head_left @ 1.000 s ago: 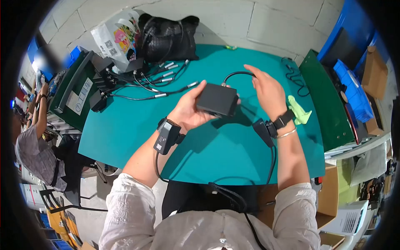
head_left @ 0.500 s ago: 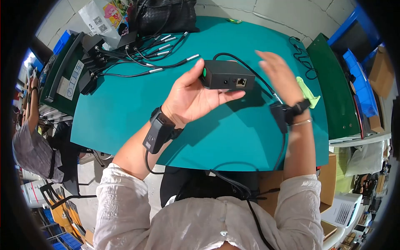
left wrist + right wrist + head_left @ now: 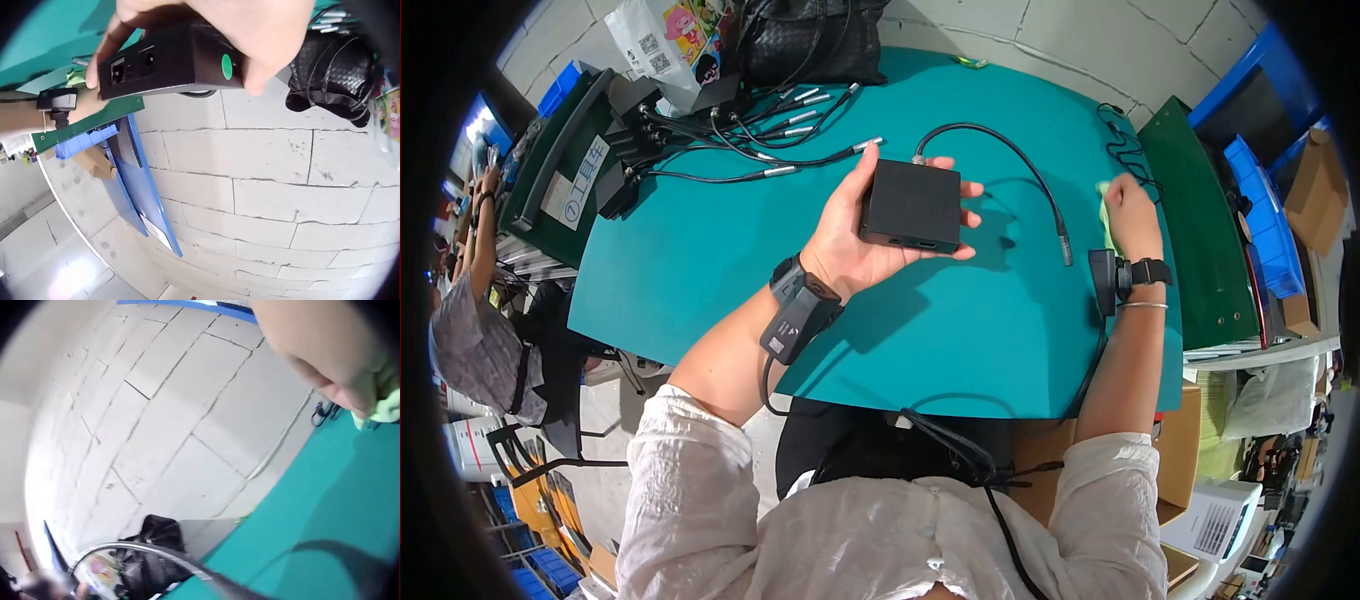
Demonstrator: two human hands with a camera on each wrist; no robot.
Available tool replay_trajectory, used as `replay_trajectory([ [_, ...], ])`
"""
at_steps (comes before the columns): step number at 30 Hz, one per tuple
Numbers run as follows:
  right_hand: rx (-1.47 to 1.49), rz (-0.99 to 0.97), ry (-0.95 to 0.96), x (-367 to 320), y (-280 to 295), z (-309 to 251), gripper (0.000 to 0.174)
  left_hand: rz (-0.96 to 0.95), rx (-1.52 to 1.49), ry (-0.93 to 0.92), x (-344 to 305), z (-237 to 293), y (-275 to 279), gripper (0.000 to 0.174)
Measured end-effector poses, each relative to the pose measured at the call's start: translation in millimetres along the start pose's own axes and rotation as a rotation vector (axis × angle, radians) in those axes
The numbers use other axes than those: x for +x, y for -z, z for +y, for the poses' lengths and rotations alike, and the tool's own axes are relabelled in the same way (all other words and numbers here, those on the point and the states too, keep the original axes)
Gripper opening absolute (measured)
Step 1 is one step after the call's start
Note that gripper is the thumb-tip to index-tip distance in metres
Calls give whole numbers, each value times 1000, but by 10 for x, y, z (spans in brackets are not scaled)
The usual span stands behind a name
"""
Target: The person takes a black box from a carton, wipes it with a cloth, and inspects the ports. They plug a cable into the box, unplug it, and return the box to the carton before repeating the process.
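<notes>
My left hand (image 3: 840,230) holds a small black box (image 3: 912,203), thumb along its left side and fingertips showing past its right side. In the left wrist view the box (image 3: 194,56) shows a round socket, a network port and a green round sticker. From the box's far edge a black cable (image 3: 1011,146) arches right, ending in a silver connector (image 3: 1067,250) that hangs free. At the table's right side my right hand (image 3: 1133,215) grips a light green cloth (image 3: 1105,212). In the right wrist view its fingers curl over the cloth (image 3: 389,411).
Several similar black boxes (image 3: 615,190) with cables lie at the table's back left, by a black bag (image 3: 820,45) and a white plastic bag (image 3: 645,50). A thin black cable (image 3: 1127,150) lies back right. A green panel (image 3: 1195,230) borders the right edge. Another person (image 3: 485,330) is at far left.
My right hand has left the cable and moved right to the green cloth. The cable now hangs loose. My left hand has tilted the box so its top faces up again.
</notes>
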State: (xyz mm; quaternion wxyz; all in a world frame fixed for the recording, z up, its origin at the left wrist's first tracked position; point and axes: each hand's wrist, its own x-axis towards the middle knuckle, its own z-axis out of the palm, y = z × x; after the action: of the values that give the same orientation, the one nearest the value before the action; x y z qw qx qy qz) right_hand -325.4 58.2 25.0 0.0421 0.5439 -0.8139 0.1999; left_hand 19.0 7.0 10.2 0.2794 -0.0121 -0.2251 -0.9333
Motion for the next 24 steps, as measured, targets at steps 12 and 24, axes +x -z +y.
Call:
replay_trajectory([
  [12, 304, 68, 1078, -1082, -43, -1824, 53, 235, -9, 58, -27, -35, 17, 79],
  [24, 278, -24, 909, -893, -172, -1606, 82, 439, 89, 29, -44, -248, -100, 52],
])
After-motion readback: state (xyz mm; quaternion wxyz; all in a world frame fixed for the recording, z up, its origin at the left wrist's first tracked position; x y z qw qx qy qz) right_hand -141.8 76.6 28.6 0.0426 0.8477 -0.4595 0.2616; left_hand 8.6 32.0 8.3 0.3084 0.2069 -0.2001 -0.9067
